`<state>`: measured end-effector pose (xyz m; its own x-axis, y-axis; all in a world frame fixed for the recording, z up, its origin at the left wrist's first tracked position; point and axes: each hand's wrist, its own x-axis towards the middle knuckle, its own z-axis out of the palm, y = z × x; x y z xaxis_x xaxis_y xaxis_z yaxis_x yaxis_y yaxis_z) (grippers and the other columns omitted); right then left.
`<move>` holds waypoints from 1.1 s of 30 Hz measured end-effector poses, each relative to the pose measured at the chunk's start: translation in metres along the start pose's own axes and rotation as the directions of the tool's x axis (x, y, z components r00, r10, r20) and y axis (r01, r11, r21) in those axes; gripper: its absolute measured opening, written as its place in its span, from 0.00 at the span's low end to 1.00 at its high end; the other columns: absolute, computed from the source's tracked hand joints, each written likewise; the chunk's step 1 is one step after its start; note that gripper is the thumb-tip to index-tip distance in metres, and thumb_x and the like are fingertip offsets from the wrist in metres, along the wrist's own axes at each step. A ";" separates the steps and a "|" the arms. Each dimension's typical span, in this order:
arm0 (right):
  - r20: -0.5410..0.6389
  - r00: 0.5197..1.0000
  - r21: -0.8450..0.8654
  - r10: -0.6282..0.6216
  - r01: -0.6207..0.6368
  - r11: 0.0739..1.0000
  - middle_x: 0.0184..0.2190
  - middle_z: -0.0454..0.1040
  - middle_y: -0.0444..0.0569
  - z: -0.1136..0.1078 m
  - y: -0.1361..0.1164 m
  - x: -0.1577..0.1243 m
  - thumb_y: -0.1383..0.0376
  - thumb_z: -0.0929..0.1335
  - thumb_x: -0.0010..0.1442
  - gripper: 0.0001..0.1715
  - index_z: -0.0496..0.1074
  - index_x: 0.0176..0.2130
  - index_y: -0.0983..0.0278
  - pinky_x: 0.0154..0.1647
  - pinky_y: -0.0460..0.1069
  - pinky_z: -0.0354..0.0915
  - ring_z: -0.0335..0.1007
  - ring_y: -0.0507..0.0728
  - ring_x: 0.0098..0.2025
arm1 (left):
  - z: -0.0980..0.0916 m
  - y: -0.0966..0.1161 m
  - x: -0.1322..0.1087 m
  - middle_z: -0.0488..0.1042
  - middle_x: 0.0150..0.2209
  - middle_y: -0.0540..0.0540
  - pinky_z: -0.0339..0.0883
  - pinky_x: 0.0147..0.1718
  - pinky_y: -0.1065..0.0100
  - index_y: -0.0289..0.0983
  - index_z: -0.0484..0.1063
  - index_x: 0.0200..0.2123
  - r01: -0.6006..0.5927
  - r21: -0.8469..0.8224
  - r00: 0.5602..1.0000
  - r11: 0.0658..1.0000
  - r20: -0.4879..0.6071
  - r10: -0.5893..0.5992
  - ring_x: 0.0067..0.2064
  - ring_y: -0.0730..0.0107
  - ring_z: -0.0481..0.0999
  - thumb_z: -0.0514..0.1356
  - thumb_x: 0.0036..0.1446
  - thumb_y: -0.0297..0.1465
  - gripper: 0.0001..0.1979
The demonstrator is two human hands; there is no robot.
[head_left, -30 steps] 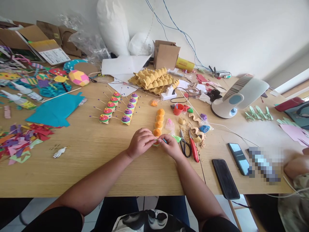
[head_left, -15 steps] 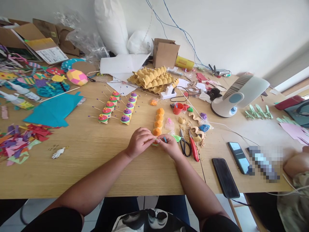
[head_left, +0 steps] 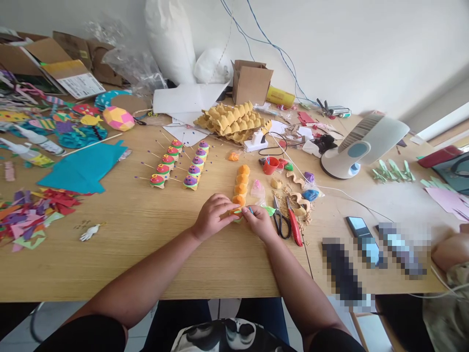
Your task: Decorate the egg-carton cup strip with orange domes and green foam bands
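An egg-carton strip (head_left: 241,179) with rounded bumps covered in orange clay lies lengthwise in front of me. At its near end, my left hand (head_left: 215,216) has thumb and fingers closed on the last bump, where some light green shows. My right hand (head_left: 258,223) meets that bump from the other side. Its fingers are pinched, with a thin blue stick (head_left: 250,210) showing between them; the rest of the stick is hidden. Two finished strips, one red and green (head_left: 167,160), one purple and green (head_left: 196,164), stand to the left with pins poking out.
Scissors (head_left: 282,223) and a red cutter (head_left: 294,225) lie beside my right hand, among carton scraps. Beyond are a red cup (head_left: 270,165), stacked egg cartons (head_left: 232,120) and a white fan (head_left: 361,144). Blue paper (head_left: 82,166) lies left. Another person's arm (head_left: 449,249) rests far right.
My left fingers have shifted down onto the near bump, and a pale strand seen between both hands no longer shows there. The right hand has barely moved.
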<state>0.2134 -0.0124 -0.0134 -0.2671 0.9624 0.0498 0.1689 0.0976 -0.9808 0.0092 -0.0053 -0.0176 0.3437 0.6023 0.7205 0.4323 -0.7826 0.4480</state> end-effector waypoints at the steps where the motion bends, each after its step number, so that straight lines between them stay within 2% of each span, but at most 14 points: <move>1: 0.005 1.000 -0.001 -0.006 0.006 1.000 0.20 0.68 0.43 0.000 0.001 0.000 0.39 0.67 0.62 0.33 0.76 0.26 0.65 0.27 0.47 0.58 0.59 0.50 0.24 | 0.000 0.001 0.000 0.81 0.38 0.46 0.73 0.45 0.58 0.41 0.79 0.51 -0.004 -0.010 1.000 1.000 0.006 0.004 0.45 0.62 0.75 0.69 0.59 0.32 0.16; 5: 0.009 1.000 -0.020 -0.025 0.025 0.999 0.19 0.68 0.44 0.001 0.000 0.000 0.38 0.67 0.62 0.34 0.75 0.25 0.65 0.27 0.47 0.58 0.60 0.50 0.23 | 0.001 0.002 0.001 0.82 0.36 0.46 0.73 0.42 0.60 0.41 0.80 0.48 -0.019 -0.045 0.999 0.999 0.028 0.020 0.42 0.64 0.76 0.68 0.60 0.30 0.12; 9: 0.029 0.999 -0.018 -0.028 0.028 0.999 0.20 0.70 0.45 -0.001 -0.003 -0.001 0.37 0.65 0.63 0.36 0.76 0.26 0.64 0.29 0.48 0.60 0.61 0.51 0.24 | 0.000 0.002 0.001 0.82 0.34 0.47 0.73 0.40 0.60 0.41 0.81 0.46 -0.009 -0.033 1.000 0.999 0.005 0.009 0.40 0.64 0.76 0.67 0.62 0.29 0.10; 13: 0.067 0.998 0.066 0.021 -0.025 0.998 0.26 0.75 0.46 -0.002 -0.003 -0.001 0.40 0.71 0.59 0.29 0.79 0.34 0.64 0.30 0.47 0.61 0.65 0.52 0.27 | -0.001 0.003 0.002 0.82 0.34 0.47 0.73 0.40 0.61 0.41 0.81 0.45 -0.009 -0.030 0.999 1.000 -0.034 0.008 0.41 0.64 0.75 0.67 0.60 0.27 0.10; 16: 0.042 0.997 0.091 0.057 -0.061 0.994 0.28 0.77 0.46 0.000 -0.001 -0.002 0.43 0.74 0.55 0.26 0.78 0.35 0.64 0.29 0.47 0.60 0.63 0.51 0.27 | -0.002 0.004 0.002 0.82 0.34 0.47 0.73 0.40 0.62 0.41 0.81 0.45 -0.020 -0.033 0.999 0.999 -0.046 0.019 0.41 0.64 0.75 0.67 0.60 0.26 0.10; 21: 0.023 1.000 0.050 0.010 -0.012 0.999 0.27 0.76 0.46 0.000 -0.003 -0.002 0.43 0.73 0.57 0.26 0.78 0.32 0.64 0.31 0.47 0.62 0.65 0.52 0.29 | -0.004 0.005 0.003 0.81 0.33 0.47 0.72 0.41 0.61 0.41 0.81 0.43 -0.008 -0.039 1.000 0.999 -0.024 0.008 0.41 0.64 0.76 0.66 0.61 0.28 0.07; 28: 0.015 1.000 -0.016 -0.012 0.012 1.000 0.21 0.68 0.44 -0.002 -0.005 -0.002 0.39 0.67 0.62 0.33 0.78 0.28 0.64 0.29 0.47 0.60 0.60 0.51 0.25 | -0.006 0.004 -0.001 0.80 0.34 0.46 0.72 0.44 0.58 0.39 0.79 0.38 0.056 -0.057 0.998 0.997 0.006 -0.056 0.42 0.63 0.76 0.61 0.66 0.30 0.06; 33: -0.025 1.000 0.015 -0.015 0.015 1.000 0.24 0.71 0.44 -0.002 -0.006 -0.002 0.43 0.71 0.60 0.26 0.77 0.33 0.63 0.30 0.47 0.61 0.63 0.52 0.27 | -0.003 0.004 0.001 0.80 0.36 0.46 0.72 0.43 0.59 0.39 0.79 0.42 0.045 -0.040 0.998 0.998 -0.035 -0.047 0.41 0.65 0.76 0.64 0.63 0.28 0.05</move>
<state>0.2144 -0.0144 -0.0075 -0.2460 0.9668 0.0687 0.1508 0.1082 -0.9826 0.0088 -0.0082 -0.0131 0.2934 0.6324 0.7169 0.4140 -0.7600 0.5010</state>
